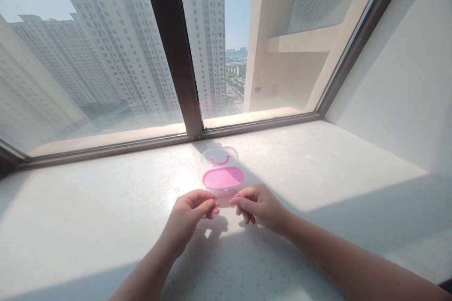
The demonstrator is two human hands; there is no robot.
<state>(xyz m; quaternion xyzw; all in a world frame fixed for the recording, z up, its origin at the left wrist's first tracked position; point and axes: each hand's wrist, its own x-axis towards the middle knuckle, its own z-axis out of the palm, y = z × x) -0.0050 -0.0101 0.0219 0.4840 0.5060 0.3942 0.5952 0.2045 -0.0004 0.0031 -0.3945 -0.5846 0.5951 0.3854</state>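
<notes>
- Head view: a small dark piece [215, 198] sits pinched at the fingertips of the left hand [196, 206]; the right hand [257, 203] pinches what looks like a thin piece [236, 195], too small to identify.
- The hands are near each other but apart; the step seems to be fine two-handed handling, calling next for steady fingertips.
- Just beyond them stands a pink-topped container [223, 178], then a clear oval lid [219, 151].
- Small rings [177, 190] lie on the surface [106, 207], left of the container.

Bright daylight enters through the window [178, 56]; glare whitens the sill [106, 207] left of centre. Diagonal shadows cross its right side. Left hand [193, 207] and right hand [259, 204] cast shadows. Mild haze; edges stretched.
</notes>
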